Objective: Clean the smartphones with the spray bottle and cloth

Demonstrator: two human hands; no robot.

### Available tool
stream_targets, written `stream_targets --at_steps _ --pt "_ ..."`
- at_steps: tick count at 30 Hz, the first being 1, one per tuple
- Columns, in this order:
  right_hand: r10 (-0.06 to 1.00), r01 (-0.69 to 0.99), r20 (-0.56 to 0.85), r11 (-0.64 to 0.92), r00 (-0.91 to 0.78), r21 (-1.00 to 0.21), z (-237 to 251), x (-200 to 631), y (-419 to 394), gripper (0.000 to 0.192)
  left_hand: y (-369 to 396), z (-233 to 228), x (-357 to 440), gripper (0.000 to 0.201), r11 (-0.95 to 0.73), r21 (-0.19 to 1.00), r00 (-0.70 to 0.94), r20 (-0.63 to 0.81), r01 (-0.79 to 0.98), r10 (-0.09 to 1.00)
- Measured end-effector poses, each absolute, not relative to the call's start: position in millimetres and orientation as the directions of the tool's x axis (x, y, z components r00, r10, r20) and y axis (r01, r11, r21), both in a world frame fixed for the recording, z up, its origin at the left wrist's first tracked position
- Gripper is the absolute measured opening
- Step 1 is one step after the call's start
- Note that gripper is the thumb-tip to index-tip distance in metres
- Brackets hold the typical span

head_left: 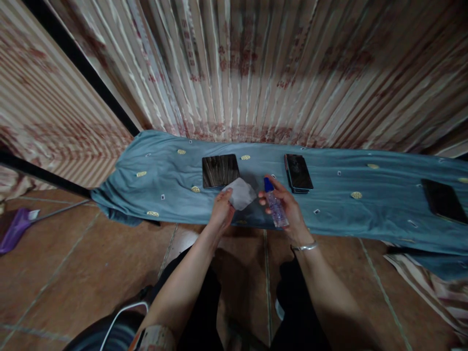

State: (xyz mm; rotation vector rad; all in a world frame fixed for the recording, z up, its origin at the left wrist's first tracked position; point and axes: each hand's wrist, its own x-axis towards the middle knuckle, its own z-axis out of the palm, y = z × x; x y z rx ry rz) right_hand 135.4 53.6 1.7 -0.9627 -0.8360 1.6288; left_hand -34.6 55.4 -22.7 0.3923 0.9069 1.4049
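Resting in the right hand (288, 207): small clear blue-capped spray bottle (275, 205).

Both forearms are bare from the elbow down, with no sleeves over them. The right hand (283, 204) has a thin silver bangle (305, 247) round the wrist, just right of the frame's centre. The left hand (222, 212) wears no band or ring that I can make out. Low in the frame, the legs are in black trousers (204, 312). At the bottom edge, left of centre, a patch of patterned fabric (155, 340) shows at the upper arm.
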Motion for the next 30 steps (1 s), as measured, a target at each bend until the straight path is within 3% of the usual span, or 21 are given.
stream_targets --at_steps 7,13,18,30 --pt "0.983 -0.062 -0.028 -0.04 -0.18 -0.997 -7 126 47 0.064 57 -20 -20 0.032 0.177 0.734 -0.056 -0.28 -0.656 0.958" --pt "0.979 0.329 0.093 0.149 -0.179 -0.933 -15 127 51 0.056 61 -21 -13 0.024 0.224 0.701 -0.01 -0.314 -0.677 0.95" --pt "0.98 0.396 0.141 0.185 -0.137 -0.899 -16 125 55 0.052 65 -25 -11 0.022 0.248 0.695 0.012 -0.326 -0.675 0.945" --pt "0.989 0.42 0.11 0.14 -0.096 -0.897 -19 124 53 0.044 67 -33 -11 0.026 0.267 0.696 0.043 -0.321 -0.666 0.946"
